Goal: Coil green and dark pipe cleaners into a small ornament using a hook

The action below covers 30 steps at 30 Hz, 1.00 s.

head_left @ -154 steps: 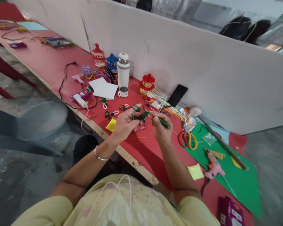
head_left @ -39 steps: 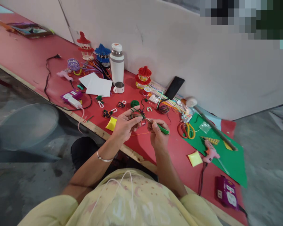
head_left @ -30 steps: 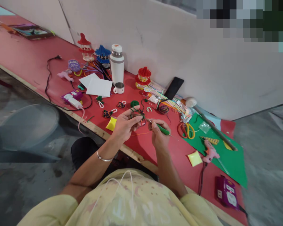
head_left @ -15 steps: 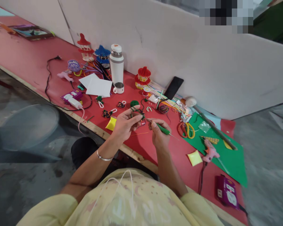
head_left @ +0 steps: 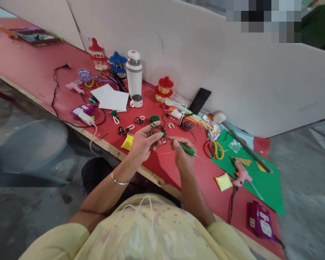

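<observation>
My left hand [head_left: 141, 145] pinches a small dark multicoloured crochet piece [head_left: 164, 131], with green yarn looped over the raised fingers. In my right hand [head_left: 184, 159] is a crochet hook [head_left: 188, 149] with a green handle, gripped like a pen. Its tip points left, close to the piece; whether it is inside a stitch I cannot tell. A green yarn ball [head_left: 154, 118] lies just beyond my left fingers. Finished-looking crochet pieces with white bead loops [head_left: 122, 130] rest to the left, and a multicoloured yarn ball [head_left: 188, 125] is past my right hand.
A white flask [head_left: 134, 77] and a metal cup [head_left: 136, 101] stand at the back. To the right are scissors [head_left: 213, 149], a pink glue gun [head_left: 242, 174] and a green sheet [head_left: 271, 191]. White papers [head_left: 114, 99] and a purple power box [head_left: 82, 111] lie left. A phone [head_left: 200, 101] leans behind.
Both hands stay in nearly the same place. The hook tip and the yarn at my left fingers have shifted only very slightly.
</observation>
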Tool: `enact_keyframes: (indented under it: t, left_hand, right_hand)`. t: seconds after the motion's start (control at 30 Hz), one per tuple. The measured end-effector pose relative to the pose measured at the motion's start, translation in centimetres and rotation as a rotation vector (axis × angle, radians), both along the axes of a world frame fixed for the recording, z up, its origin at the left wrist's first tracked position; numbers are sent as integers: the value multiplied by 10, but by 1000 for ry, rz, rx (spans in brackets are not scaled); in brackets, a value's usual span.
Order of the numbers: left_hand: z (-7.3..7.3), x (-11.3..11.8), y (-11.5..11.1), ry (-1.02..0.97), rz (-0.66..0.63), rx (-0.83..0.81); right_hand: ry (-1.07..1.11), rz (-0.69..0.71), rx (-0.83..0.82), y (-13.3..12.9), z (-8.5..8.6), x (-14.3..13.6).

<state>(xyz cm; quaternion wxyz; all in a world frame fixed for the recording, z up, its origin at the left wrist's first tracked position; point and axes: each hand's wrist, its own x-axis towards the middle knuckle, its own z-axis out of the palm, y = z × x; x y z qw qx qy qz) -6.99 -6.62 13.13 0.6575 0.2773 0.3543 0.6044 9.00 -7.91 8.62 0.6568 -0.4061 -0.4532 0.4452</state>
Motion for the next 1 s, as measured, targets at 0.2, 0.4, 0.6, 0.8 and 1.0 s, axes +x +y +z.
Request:
enact_keyframes:
  t: [0.2,0.4,0.6,0.8,1.0]
  left_hand:
    - [0,-1,0,8,0,-6]
    - [0,-2,0,0,-22,-15]
    - [0,-3,-1,-1,-25,-12]
    - [0,-3,-1,-10,-39,-31]
    - [-1,-2,-1,-24,-38,-37]
  right_hand:
    - [2,14,29,-1,0,0]
    - [15,23,52,-2,-1,-1]
    - [-28,12,50,-2,1,-2]
    - [-40,34,56,-3,3,-3]
    - [-27,25,52,-4,2,-3]
